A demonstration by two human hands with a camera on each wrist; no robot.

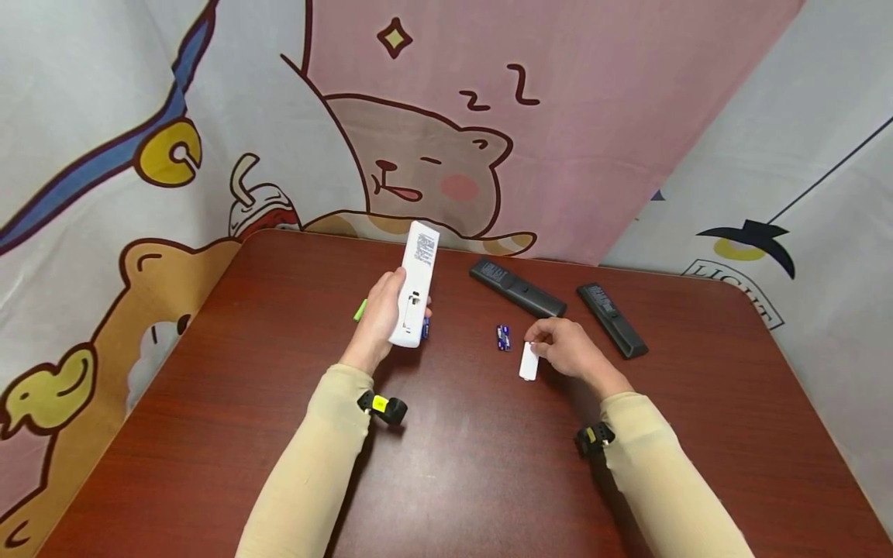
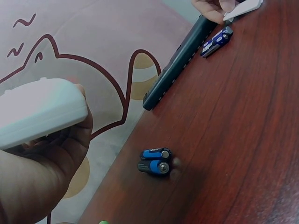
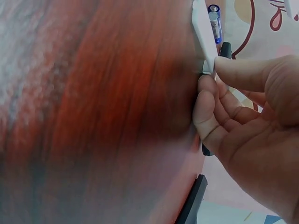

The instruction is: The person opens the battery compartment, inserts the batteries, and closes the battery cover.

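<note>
My left hand [image 1: 380, 316] grips a white remote control [image 1: 420, 263], raised above the table with its back turned up. A printed label covers the upper part of that back, and the battery compartment lower down is uncovered. Between thumb and fingers, my right hand [image 1: 567, 349] pinches a small white battery cover [image 1: 529, 364], held low over the table. Just left of that cover lies a pair of purple-blue batteries [image 1: 504, 338]. Two blue-and-black batteries [image 2: 155, 161] lie side by side in the left wrist view; in the head view the remote partly hides them.
A black remote control [image 1: 518, 287] lies face down beyond the right hand, and another black remote [image 1: 612, 320] lies to its right. A small green object [image 1: 360, 311] shows left of the left hand. Along the far edge of the brown table [image 1: 446, 480] hangs a printed cloth [image 1: 579, 139].
</note>
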